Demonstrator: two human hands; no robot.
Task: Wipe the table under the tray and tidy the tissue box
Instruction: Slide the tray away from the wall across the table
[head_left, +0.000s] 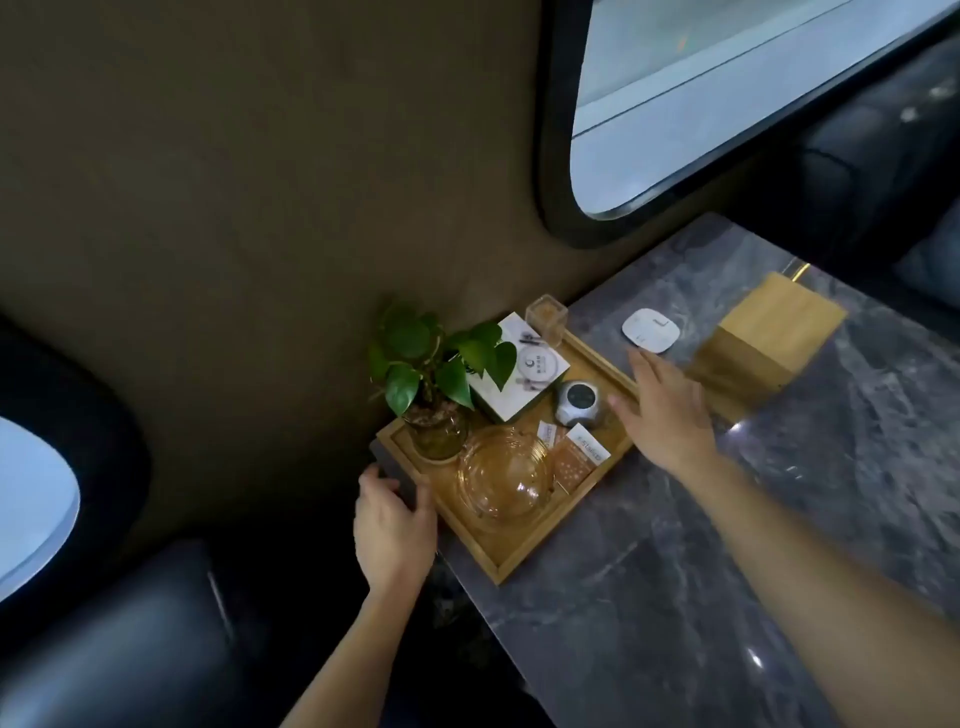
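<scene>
A wooden tray (566, 513) sits on the grey marble table (675, 571), against the wall. On it stand a white and green tissue box (524, 382), a leafy plant in a glass vase (431, 400), a glass ashtray (501, 478), a round grey gadget (576, 402), small packets (576, 457) and a clear toothpick holder (545, 317). My left hand (395, 525) curls around the tray's near left edge, at the table's dark corner. My right hand (665, 415) lies with its fingers spread over the tray's right rim, holding nothing.
A white rounded square pad (652, 330) and a yellow wooden board (763, 348) lie on the table just right of the tray. Dark leather seats (130, 649) flank the table. Rounded windows (727, 93) are set in the brown wall.
</scene>
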